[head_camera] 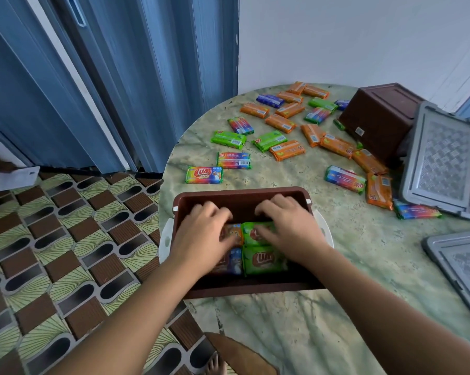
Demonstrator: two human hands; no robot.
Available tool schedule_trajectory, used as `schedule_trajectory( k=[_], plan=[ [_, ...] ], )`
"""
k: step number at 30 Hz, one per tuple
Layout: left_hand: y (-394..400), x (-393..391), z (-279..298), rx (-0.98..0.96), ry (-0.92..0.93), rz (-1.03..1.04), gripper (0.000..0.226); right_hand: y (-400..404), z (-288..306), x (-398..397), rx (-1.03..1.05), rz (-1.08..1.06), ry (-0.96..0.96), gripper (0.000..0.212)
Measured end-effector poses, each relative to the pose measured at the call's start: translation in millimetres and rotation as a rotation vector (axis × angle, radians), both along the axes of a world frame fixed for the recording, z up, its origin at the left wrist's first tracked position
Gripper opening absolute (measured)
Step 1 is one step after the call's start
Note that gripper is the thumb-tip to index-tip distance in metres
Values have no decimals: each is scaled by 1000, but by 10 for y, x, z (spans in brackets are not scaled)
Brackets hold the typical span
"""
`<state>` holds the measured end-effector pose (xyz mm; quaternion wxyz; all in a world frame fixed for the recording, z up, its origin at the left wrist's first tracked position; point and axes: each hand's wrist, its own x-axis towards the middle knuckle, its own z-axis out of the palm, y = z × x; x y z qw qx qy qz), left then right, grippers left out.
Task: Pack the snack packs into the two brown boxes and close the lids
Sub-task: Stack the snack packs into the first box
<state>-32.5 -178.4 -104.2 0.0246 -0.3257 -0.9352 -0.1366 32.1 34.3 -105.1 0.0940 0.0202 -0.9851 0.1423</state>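
In the near brown box [242,197], both hands [243,231] pressing four snack packs [263,259], fingers flat

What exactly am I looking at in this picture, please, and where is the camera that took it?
There is no machine here: a person wears a camera on the head, looking forward and down at their own two bare hands. The left hand and the right hand both reach into an open brown box at the near edge of a round marbled table, pressing on snack packs already laid inside. Whether either has a grip on a pack is hard to tell. Many loose packs, orange, green and rainbow-coloured, are scattered beyond. A second brown box lies tipped over at the far right, with two grey lids nearby, one partly out of view.
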Motion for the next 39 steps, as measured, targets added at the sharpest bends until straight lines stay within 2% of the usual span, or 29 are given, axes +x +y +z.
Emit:
schedule_trajectory(
  k=[2,4,7,10,13,18,32,39],
  plan=[
    [-18,-139,121,52,199,51,46,118,98,-85,21,-48,98,36],
    [-7,-344,213,1,267,105,55,223,171,-203,62,-98,38,48],
    [41,-610,205,-160,124,139,62,311,201,-356,132,-95,-145,59],
    [55,-664,74,-266,-9,139,55,328,116,-418,157,-70,-211,48],
    [52,-652,-18,-296,63,133,50,361,95,-483,119,-71,-203,37],
    [52,-754,-17,-297,59,137,47,353,64,-555,116,-70,-187,32],
    [-72,-1712,-22,-295,97,60,46,161,110,-1373,97,-153,-217,32],
    [-79,-1990,-35,-286,108,18,45,99,122,-1517,102,-206,-231,34]
  ],
)
